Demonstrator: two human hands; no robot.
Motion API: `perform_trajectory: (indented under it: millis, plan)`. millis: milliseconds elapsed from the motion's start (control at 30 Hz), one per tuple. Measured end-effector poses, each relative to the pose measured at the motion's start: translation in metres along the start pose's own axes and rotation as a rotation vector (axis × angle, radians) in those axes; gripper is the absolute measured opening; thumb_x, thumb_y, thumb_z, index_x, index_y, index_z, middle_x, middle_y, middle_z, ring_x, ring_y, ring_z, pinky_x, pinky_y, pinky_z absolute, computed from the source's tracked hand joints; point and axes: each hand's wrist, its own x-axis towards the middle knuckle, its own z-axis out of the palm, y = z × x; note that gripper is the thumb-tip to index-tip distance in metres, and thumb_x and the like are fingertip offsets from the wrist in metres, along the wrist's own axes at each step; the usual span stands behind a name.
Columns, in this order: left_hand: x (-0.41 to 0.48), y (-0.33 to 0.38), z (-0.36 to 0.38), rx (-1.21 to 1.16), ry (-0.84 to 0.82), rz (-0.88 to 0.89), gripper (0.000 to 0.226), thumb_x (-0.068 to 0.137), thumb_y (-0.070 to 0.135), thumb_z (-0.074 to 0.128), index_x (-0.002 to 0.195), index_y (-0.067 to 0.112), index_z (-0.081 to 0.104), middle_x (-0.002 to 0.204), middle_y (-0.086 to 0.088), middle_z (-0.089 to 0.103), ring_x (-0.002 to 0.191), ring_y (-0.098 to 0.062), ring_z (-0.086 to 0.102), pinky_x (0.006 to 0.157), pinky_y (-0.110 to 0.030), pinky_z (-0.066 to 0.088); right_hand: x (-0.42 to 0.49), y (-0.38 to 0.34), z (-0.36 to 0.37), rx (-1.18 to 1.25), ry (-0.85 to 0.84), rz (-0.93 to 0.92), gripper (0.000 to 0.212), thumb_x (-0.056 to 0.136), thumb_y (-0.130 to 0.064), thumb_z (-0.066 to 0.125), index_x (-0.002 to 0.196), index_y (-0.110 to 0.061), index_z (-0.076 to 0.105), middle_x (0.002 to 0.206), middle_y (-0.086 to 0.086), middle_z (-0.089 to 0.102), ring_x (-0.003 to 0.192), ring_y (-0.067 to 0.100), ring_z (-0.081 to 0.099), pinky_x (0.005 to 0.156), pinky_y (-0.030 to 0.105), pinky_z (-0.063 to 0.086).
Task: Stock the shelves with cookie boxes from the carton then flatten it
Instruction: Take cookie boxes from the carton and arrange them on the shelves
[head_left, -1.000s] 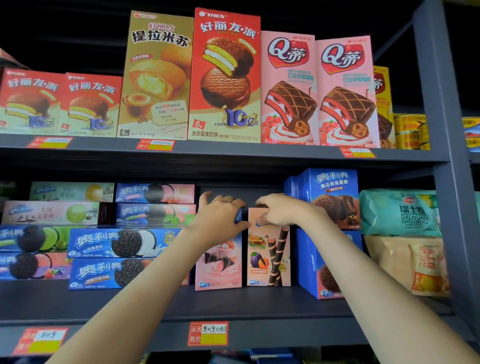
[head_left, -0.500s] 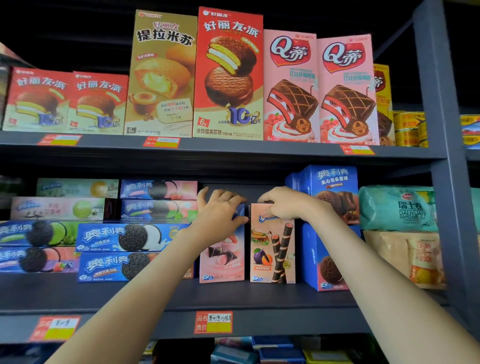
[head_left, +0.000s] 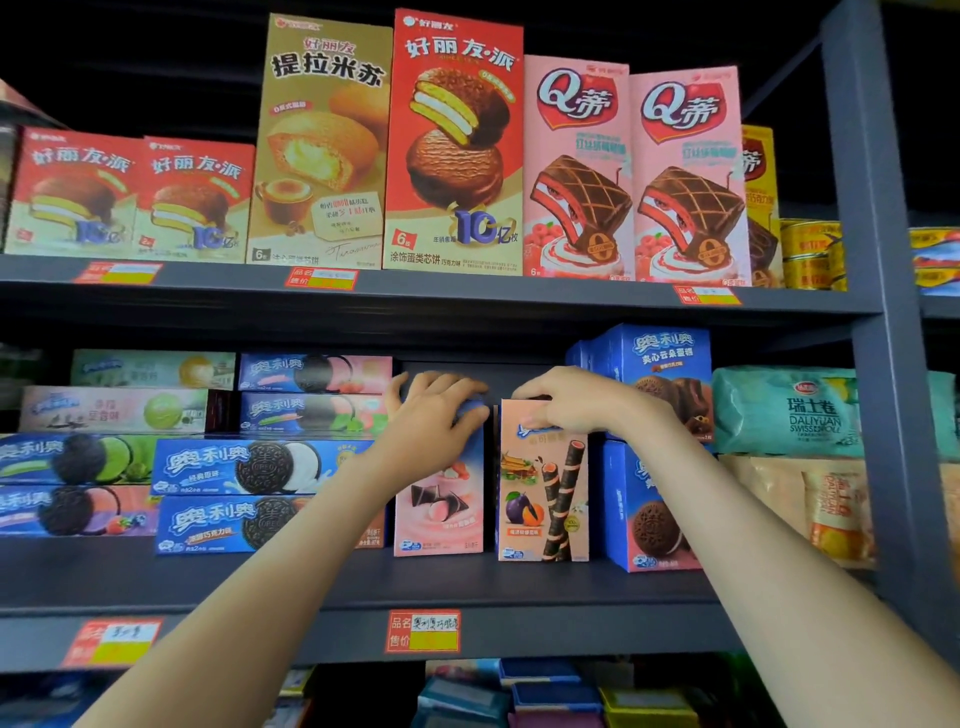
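Two upright cookie boxes stand side by side on the middle shelf (head_left: 322, 587). My left hand (head_left: 434, 415) grips the top of the pink cookie box (head_left: 441, 512). My right hand (head_left: 563, 397) holds the top edge of the orange wafer-roll box (head_left: 543, 499), fingers curled over it. A narrow gap separates the two boxes. The carton is out of view.
Stacked blue cookie boxes (head_left: 260, 467) lie flat left of the pink box. Tall blue boxes (head_left: 654, 379) stand right of the orange one, then green and yellow bags (head_left: 784, 410). The upper shelf holds tall pie boxes (head_left: 452, 140). A dark upright post (head_left: 878, 312) bounds the right side.
Both hands have stayed on the box tops, pushing the two boxes a little further back on the shelf. The view has shifted slightly.
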Motion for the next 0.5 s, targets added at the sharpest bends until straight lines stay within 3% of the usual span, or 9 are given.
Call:
perform_trajectory:
  millis: [200, 367, 500]
  plan:
    - [-0.009, -0.002, -0.008, -0.081, 0.115, -0.035, 0.072, 0.072, 0.074, 0.014, 0.111, 0.039, 0.063, 0.131, 0.017, 0.049, 0.129, -0.009, 0.030, 0.091, -0.019, 0.000, 0.003, -0.010, -0.004, 0.092, -0.019, -0.034, 0.024, 0.092, -0.022, 0.060, 0.115, -0.016, 0.066, 0.107, 0.003, 0.069, 0.097, 0.018, 0.065, 0.083, 0.037, 0.051]
    - [-0.015, -0.005, -0.021, -0.142, 0.087, -0.019, 0.074, 0.066, 0.076, 0.021, 0.114, 0.037, 0.061, 0.133, 0.016, 0.046, 0.128, -0.008, 0.026, 0.093, -0.020, 0.002, 0.005, -0.020, -0.002, 0.312, -0.004, -0.073, 0.023, 0.086, -0.029, 0.068, 0.105, -0.016, 0.066, 0.096, 0.002, 0.071, 0.090, 0.018, 0.068, 0.080, 0.035, 0.054]
    - [-0.019, -0.010, -0.031, -0.208, 0.107, -0.020, 0.067, 0.061, 0.078, 0.034, 0.106, 0.037, 0.062, 0.131, 0.018, 0.047, 0.127, -0.008, 0.027, 0.088, -0.013, 0.001, 0.012, -0.031, 0.007, 0.417, 0.034, -0.100, 0.029, 0.080, -0.024, 0.074, 0.105, -0.018, 0.062, 0.102, 0.001, 0.068, 0.094, 0.017, 0.066, 0.089, 0.040, 0.053]
